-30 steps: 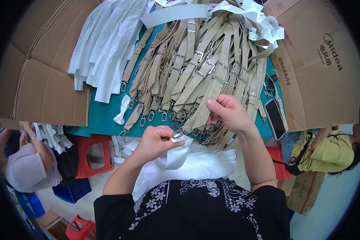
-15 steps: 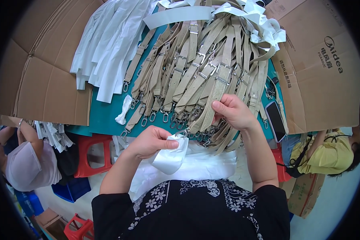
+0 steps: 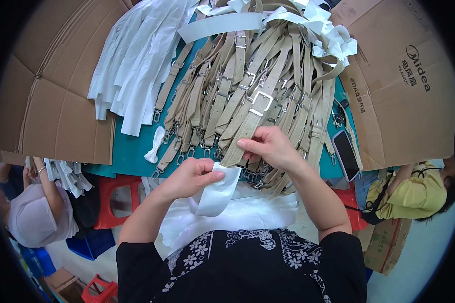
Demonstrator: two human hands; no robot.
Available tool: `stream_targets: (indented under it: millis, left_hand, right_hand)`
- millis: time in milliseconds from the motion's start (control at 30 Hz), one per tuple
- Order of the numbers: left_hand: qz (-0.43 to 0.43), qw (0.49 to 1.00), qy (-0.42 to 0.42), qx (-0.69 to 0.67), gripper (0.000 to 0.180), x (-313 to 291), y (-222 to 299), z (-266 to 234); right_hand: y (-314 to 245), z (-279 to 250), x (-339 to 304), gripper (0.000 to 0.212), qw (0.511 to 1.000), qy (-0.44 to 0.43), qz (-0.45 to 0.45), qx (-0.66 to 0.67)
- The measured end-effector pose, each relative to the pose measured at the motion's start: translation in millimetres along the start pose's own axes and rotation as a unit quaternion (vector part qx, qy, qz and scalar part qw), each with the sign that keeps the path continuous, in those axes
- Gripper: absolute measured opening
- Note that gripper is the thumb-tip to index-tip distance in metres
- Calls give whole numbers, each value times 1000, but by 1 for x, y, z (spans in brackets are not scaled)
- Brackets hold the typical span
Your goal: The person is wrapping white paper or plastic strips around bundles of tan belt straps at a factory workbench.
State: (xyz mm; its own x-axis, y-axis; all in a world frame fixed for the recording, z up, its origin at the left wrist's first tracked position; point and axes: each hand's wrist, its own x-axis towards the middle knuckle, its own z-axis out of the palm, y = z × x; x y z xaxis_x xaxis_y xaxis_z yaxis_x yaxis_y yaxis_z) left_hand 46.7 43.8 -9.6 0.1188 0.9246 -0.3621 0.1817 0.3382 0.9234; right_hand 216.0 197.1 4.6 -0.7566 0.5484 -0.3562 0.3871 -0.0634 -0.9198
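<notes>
My left hand [image 3: 191, 178] pinches a white strip of thin wrapping material [image 3: 218, 194] between thumb and fingers, and its lower part curls downward. The strip's upper edge meets the end of a beige strap [image 3: 247, 130], covering the strap's tip and any hook there. My right hand [image 3: 271, 148] is closed on that strap near its end, thumb on top. A silver square buckle [image 3: 261, 102] sits farther up the same strap. Beneath and beyond lies a dense pile of similar beige straps [image 3: 207, 101] with metal buckles and swivel hooks.
White strips [image 3: 136, 65] hang over a cardboard sheet [image 3: 65, 96] at the left. A crumpled white piece [image 3: 155, 145] and a phone [image 3: 345, 155] lie on the green tabletop [image 3: 131, 151]. Another carton [image 3: 399, 91] stands right. People sit on both sides, near red stools [image 3: 106, 202].
My right hand has moved left and slightly down along with the strap. The strap's end now goes under the white strip's edge, and the metal fitting seen there before is covered.
</notes>
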Motion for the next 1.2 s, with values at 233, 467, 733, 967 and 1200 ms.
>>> stream_targets:
  millis: [233,467,733,967,1200]
  left_hand:
    - [-23,997,42,-58,25,4,-10,-1]
    - [-22,997,62,-39,27,-9,-17,-12]
    - [111,977,167,76,31,-20,21,-34]
    - [165,978,122,39,28,-20,13,-29]
    - [106,980,155,62,30,-14,16,-11]
  right_hand:
    - [12,38,-8,28,1000,-15,-16,12]
    - [10,29,19,21,926,15,119,358]
    - [-21,55,8,12,975,7,-80,209]
    - [-12,28,9,21,955,-142,-72,252]
    - [-24,21,10,29,989,17,-124,-80]
